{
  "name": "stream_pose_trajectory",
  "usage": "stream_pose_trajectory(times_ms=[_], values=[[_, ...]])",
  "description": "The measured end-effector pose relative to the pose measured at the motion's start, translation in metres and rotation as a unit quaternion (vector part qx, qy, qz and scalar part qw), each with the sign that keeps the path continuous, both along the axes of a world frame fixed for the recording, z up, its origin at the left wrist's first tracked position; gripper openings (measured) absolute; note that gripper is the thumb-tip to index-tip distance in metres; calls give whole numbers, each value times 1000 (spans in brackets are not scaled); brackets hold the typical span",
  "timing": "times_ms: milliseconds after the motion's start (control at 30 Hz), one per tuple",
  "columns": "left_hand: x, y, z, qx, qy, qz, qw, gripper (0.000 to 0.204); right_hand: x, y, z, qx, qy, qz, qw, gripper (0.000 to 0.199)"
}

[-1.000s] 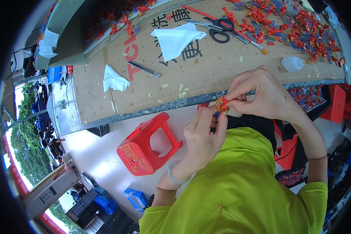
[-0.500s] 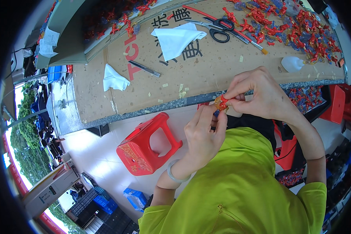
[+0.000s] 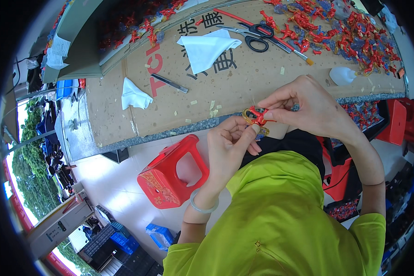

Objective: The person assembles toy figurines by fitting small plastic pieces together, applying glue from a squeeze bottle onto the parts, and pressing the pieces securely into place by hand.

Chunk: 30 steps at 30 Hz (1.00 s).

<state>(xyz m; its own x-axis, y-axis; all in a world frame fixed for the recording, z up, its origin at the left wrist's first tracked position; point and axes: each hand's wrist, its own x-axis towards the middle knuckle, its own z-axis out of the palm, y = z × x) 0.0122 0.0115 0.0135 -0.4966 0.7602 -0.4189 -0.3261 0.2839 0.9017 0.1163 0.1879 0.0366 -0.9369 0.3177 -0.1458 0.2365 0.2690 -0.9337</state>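
Observation:
Just in front of the table edge, both hands meet around a small red plastic figurine (image 3: 260, 118) with clear yellow parts, one of them a curved loop. My left hand (image 3: 226, 141) grips its lower left side between thumb and fingers. From the other side, my right hand (image 3: 313, 110) pinches the red part with thumb and forefinger. Fingertips hide some of the figurine. Many like pieces lie in a heap (image 3: 361, 43) of red, yellow and blue at the far right of the table.
Cardboard (image 3: 158, 108) covers the table. On it lie black-handled scissors (image 3: 256, 37), a paintbrush (image 3: 301, 55), a white cloth (image 3: 207, 48), a smaller cloth (image 3: 134, 95), a slim dark tool (image 3: 169, 83) and a white squeeze bottle (image 3: 342, 76). A red stool (image 3: 163, 181) stands at the left below.
The figurine has been turned between my fingers, so more of its red body and yellow loop shows. My left hand has shifted slightly left and its grip has changed.

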Motion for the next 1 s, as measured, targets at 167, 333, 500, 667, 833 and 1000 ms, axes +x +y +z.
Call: stream_pose_trajectory(times_ms=[167,333,500,667,833,1000], values=[[-15,-6,-11,19,-210,-33,977,15,-1,9,1,20,-12,57,998,23],[-14,-4,-16,28,-367,-12,930,29,1,5,0,-49,56,79,994,28],[-14,-4,-19,49,-385,-11,922,18,1,-2,9,42,30,73,996,29],[-11,-3,-13,46,-338,-12,940,18,1,-8,9,115,61,53,990,30],[-10,-4,-11,44,-309,-16,950,17,2,-7,10,95,51,50,993,28],[-8,-4,-9,45,-305,-11,951,17,1,-10,12,115,38,46,992,28]])
